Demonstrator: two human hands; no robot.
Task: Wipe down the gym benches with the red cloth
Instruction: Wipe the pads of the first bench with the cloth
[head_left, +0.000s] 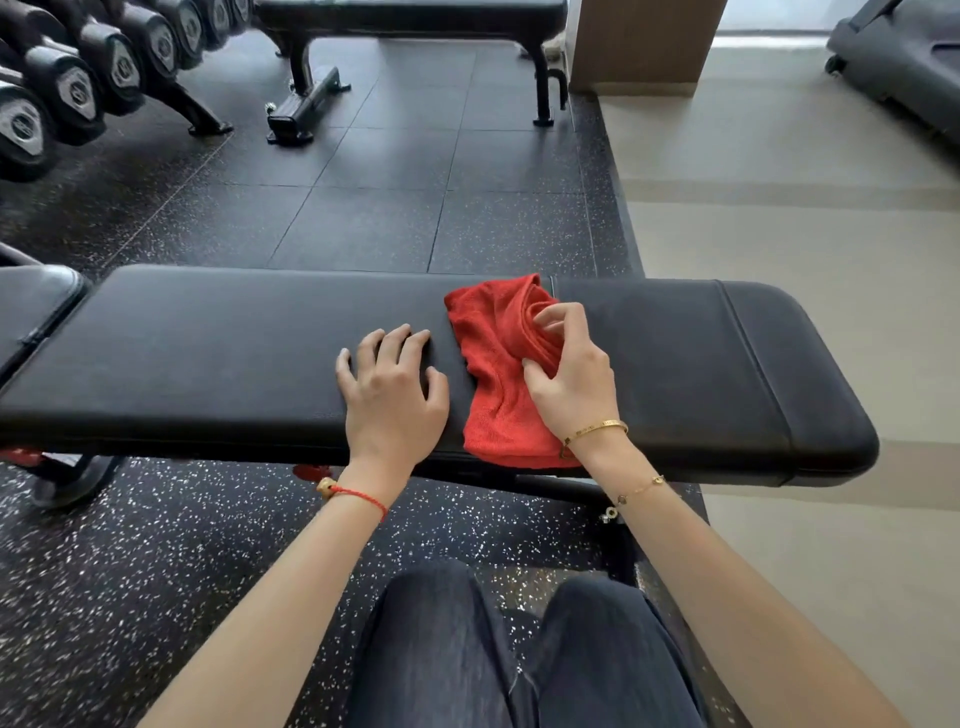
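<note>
1. The red terry cloth (493, 364) lay on the long black padded vinyl bench (234, 358), which served here as the desk. It sat right of the pad's middle, its near edge hanging over the front rim of the desk.

2. The right hand (569, 374) gripped a bunched fold of the cloth, with fingers and thumb curled into the fabric. The left hand (392, 387) pressed on bare vinyl just left of the cloth, fingers spread and holding nothing.

3. Risk: the cloth was crumpled and only part of it lay flat on the desk. A stroke taken in this state would likely leave unwiped bands.

4. Risk: the overhanging near edge could drag the cloth off the desk to the speckled rubber floor (156, 545) if the grip loosened.

5. Risk: the stitched seam (753, 358) across the desk, right of the cloth, could catch the fabric or be skipped over.

6. Risk: the left hand rested on the desk surface and might re-soil any area wiped there.

7. A second black bench (410, 15) stood beyond the desk, and I judged it not yet attended to.
</note>
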